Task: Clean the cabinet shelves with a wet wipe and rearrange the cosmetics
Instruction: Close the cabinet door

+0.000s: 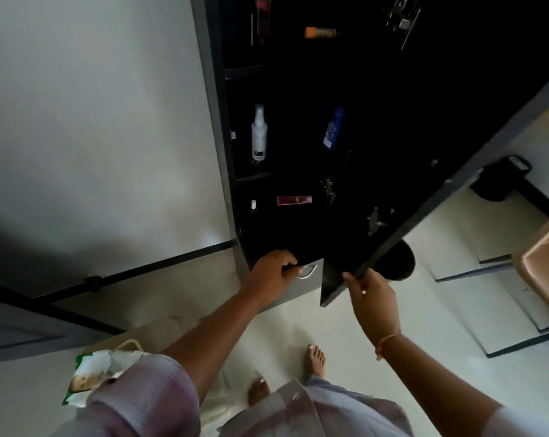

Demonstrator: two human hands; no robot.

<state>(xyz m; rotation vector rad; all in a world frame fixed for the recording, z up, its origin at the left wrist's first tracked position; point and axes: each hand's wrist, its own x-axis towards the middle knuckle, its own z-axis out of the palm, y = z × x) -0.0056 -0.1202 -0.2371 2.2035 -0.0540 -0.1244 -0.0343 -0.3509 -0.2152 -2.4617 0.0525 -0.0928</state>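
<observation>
A tall dark cabinet (218,127) stands open with its door (424,197) swung out to the right. My right hand (372,298) grips the door's lower edge. My left hand (274,271) is curled round the metal handle (307,272) of the grey drawer under the shelves. On the shelves stand a clear spray bottle (259,134), a blue bottle (333,127), a red tube (293,200), a small white bottle (253,205) and, higher up, an orange tube (319,32) and a dark red bottle (263,17). A wet wipe pack (91,375) lies low at the left beside my sleeve.
A white wall (93,121) lies to the left of the cabinet. A black bin (500,178) stands on the pale floor at the right, near a beige chair edge (544,263). My bare feet (314,361) are on the floor below the drawer.
</observation>
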